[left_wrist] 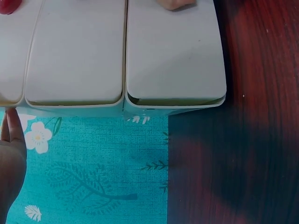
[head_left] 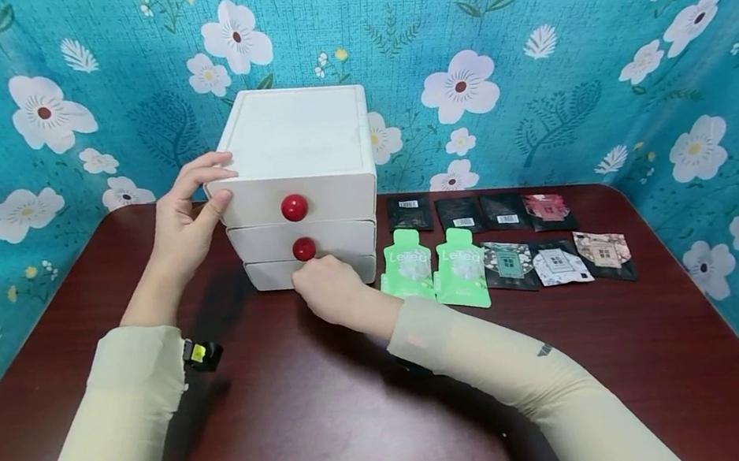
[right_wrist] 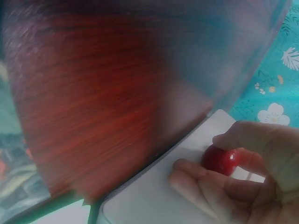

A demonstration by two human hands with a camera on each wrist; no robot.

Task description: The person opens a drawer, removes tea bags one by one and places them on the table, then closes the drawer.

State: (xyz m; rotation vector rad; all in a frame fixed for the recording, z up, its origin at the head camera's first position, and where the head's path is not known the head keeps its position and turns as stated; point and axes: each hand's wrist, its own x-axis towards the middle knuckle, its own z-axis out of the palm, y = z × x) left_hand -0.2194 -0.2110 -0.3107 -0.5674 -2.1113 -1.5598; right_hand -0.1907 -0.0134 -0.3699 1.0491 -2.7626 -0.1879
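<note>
A white three-drawer cabinet (head_left: 305,132) stands at the back of the table, with red round knobs on its drawers. My left hand (head_left: 177,219) rests against its upper left front corner, fingers along the top edge and thumb on the front face. Low at the front, my right hand (head_left: 331,288) covers the knob of the bottom drawer (head_left: 266,275). The right wrist view shows that red knob (right_wrist: 218,159) held between thumb and curled fingers. In the left wrist view, a narrow dark gap runs along the side edge of the bottom drawer front (left_wrist: 177,56).
Right of the cabinet lie two green pouches (head_left: 463,268), several black sachets (head_left: 459,215) and several patterned sachets (head_left: 561,263). A blue floral cloth (head_left: 323,14) hangs behind the dark red wooden table (head_left: 344,441). A strapped camera (head_left: 204,354) sits at the left wrist.
</note>
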